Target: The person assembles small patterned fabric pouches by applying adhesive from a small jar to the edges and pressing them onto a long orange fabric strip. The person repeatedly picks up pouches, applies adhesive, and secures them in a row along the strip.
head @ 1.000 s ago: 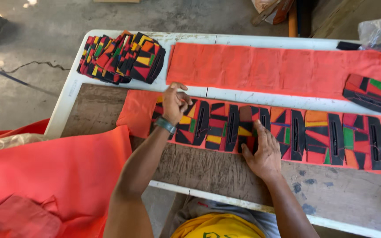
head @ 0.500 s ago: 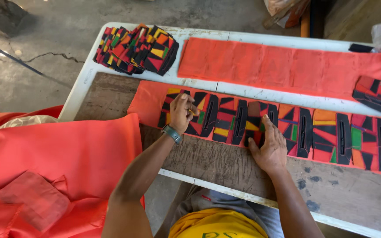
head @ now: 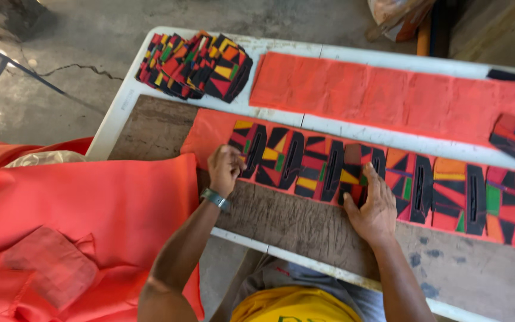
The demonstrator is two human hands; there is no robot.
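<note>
Head view, patchwork pieces (head: pixel 329 170) in black, red, yellow, slotted, on orange strip (head: pixel 210 134)

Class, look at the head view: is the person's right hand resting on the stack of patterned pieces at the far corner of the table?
No, the right hand lies flat on the row of patterned pieces along the orange strip, apart from the stack.

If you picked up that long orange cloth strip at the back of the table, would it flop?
Probably yes. The orange cloth strip lies flat with soft wrinkles, so it looks thin, limp and light. It would likely sag and slide easily on the white table.
</note>
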